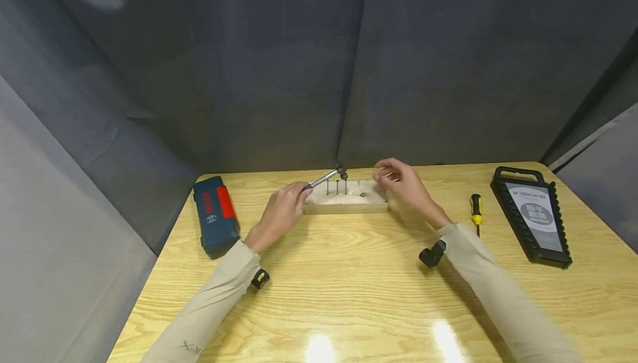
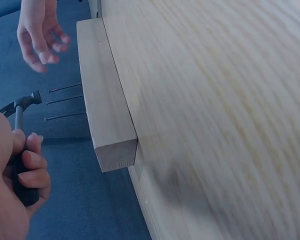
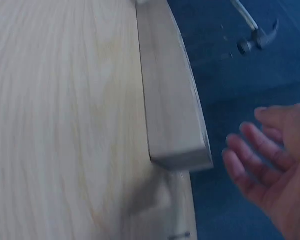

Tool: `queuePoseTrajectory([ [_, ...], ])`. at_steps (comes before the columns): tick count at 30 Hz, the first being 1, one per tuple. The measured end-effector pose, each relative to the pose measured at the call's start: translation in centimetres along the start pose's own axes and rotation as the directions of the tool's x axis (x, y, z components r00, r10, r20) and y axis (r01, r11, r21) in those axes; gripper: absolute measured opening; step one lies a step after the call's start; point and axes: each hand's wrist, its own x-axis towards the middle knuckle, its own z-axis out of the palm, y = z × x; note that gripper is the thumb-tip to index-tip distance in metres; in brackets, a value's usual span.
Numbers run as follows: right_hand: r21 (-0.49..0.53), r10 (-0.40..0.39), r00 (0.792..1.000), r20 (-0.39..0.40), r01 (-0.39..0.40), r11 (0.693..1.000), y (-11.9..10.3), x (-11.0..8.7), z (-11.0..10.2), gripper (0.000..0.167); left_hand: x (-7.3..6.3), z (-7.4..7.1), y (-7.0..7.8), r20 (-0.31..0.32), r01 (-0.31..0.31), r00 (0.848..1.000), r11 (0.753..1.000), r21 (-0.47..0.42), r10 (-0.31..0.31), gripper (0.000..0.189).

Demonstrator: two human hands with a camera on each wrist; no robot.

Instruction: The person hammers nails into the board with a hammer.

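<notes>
My left hand (image 1: 281, 208) grips the dark handle of a claw hammer (image 1: 324, 178), its head held above the nails. Three thin nails (image 2: 65, 101) stand upright in a row in a pale wooden block (image 1: 344, 208) at the table's far side. In the left wrist view, the hammer head (image 2: 30, 101) is a short gap from the nail heads. Over the block's right end is my right hand (image 1: 406, 188). The right wrist view shows that hand (image 3: 277, 160) with loosely bent fingers and nothing in them, apart from the block (image 3: 172, 95).
A blue case with a red latch (image 1: 214, 213) lies at the left. To the right are a yellow and black screwdriver (image 1: 476, 208) and a black wrench rack (image 1: 533, 216). Dark curtain (image 1: 279, 75) hangs behind the wooden table (image 1: 344, 274). A small dark piece (image 3: 180, 235) lies near the table edge.
</notes>
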Motion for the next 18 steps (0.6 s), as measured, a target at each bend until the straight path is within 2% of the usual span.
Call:
queuePoseTrajectory([
  [3,-0.074,0.041,0.999,-0.032,-0.043,0.996,0.4,-0.2,-1.4,0.025,0.0,-0.1,0.0,-0.009,0.000,1.000,1.000,0.024,0.000,0.020],
  [5,-0.102,0.095,0.995,-0.039,-0.099,0.990,0.6,-0.4,-2.2,0.024,0.0,-0.2,0.0,-0.014,0.000,1.000,0.999,0.033,0.001,0.020],
  [11,-0.175,0.263,0.963,-0.052,-0.268,0.947,1.6,-0.9,-3.8,0.030,0.0,-0.3,-0.1,-0.026,0.007,1.000,0.999,0.037,-0.006,0.020],
  [18,-0.248,0.313,0.948,-0.059,-0.318,0.915,3.1,-1.4,-4.5,0.035,-0.2,-0.4,-0.2,-0.024,0.023,0.999,0.999,0.029,-0.022,0.022],
])
